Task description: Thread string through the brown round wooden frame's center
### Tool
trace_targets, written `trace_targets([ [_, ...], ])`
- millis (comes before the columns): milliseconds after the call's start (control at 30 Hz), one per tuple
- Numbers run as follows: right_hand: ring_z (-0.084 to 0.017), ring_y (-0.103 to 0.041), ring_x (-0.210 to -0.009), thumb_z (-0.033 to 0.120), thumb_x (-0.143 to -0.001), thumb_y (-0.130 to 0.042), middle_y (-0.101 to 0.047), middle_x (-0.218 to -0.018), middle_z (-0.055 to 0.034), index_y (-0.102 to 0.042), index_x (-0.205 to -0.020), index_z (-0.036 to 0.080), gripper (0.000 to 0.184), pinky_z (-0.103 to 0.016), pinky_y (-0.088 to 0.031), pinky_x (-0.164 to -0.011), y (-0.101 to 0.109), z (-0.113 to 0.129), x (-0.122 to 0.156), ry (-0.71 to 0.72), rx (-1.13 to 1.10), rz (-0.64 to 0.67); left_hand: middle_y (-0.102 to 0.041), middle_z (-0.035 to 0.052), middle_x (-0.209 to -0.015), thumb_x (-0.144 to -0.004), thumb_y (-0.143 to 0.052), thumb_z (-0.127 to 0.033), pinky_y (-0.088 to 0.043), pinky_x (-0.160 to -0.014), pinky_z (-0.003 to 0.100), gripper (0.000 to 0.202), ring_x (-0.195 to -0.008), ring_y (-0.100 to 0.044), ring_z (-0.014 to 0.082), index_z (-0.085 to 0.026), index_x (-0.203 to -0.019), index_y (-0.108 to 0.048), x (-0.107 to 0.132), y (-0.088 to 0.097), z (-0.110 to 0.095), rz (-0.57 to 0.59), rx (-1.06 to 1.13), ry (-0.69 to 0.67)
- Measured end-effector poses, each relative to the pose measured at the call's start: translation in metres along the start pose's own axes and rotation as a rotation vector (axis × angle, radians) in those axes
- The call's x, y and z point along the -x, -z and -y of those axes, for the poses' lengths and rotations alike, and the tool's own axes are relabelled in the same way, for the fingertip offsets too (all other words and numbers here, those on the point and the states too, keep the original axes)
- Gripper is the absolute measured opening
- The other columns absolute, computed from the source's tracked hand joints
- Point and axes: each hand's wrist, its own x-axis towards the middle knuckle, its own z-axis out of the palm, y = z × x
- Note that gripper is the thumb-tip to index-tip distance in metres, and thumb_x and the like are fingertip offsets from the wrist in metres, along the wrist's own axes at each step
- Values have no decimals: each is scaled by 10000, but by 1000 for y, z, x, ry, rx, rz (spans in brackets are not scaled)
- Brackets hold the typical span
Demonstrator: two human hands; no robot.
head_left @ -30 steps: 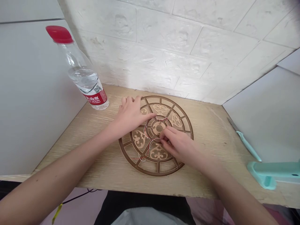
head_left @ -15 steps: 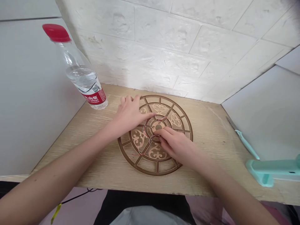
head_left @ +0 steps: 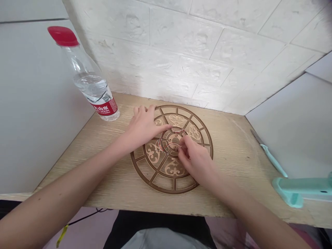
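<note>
Wire (head_left: pixel 160 146) looks part-laid round the hub (head_left: pixel 171 138) of the wheel (head_left: pixel 162 163), flat on the worktop (head_left: pixel 228 148), loop across it not yet seated, right hand (head_left: pixel 195 155) fingers pinching wire, left hand (head_left: pixel 144 126) fingers spread over wheel.

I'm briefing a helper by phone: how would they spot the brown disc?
Find the board in front of the white wall. At its middle, partly under the left hand and right hand, lies the disc. Unlike the bottle and knife, it is flat, round and openwork.
</note>
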Motion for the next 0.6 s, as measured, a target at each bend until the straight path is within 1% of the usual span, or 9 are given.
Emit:
trace_targets([
  [167, -137, -538, -632, 156, -895, -411, -580, -811, -24, -424, -881, 193, 42, -265, -393, -584, -2, 0, -2, -43, 4, -56, -481, 168, -1218, -670, -513, -790, -354, -956, 455, 935, -1224, -368, 374, -189, -1378, -395, 0, 0, 0, 4, 12, -8],
  [333, -164, -576, -740, 154, -912, -404, -568, -909, -59, -504, -915, 179, 103, -303, -449, -667, -4, -1, -3, 4, 35, -116, -484, 169, -1205, -662, -509, -801, -365, -941, 452, 941, -1214, -372, 371, -191, -1371, -406, 0, 0, 0, -4, 9, -9],
  [433, -179, -589, -792, 153, -931, -384, -570, -949, -77, -552, -955, 169, 171, -312, -462, -684, -5, -1, -3, 26, 79, -98, -482, 168, -1207, -650, -523, -802, -362, -947, 457, 948, -1217, -372, 370, -195, -1369, -411, 0, 1, 0, -12, 16, -2],
  [600, -191, -596, -810, 107, -917, -377, -563, -962, -93, -572, -1013, 152, 222, -298, -459, -627, -7, -2, 0, 46, 196, -40, -490, 162, -1202, -646, -525, -805, -380, -934, 456, 946, -1220, -373, 364, -216, -1376, -404, 0, 1, 0, -14, 26, 5],
])
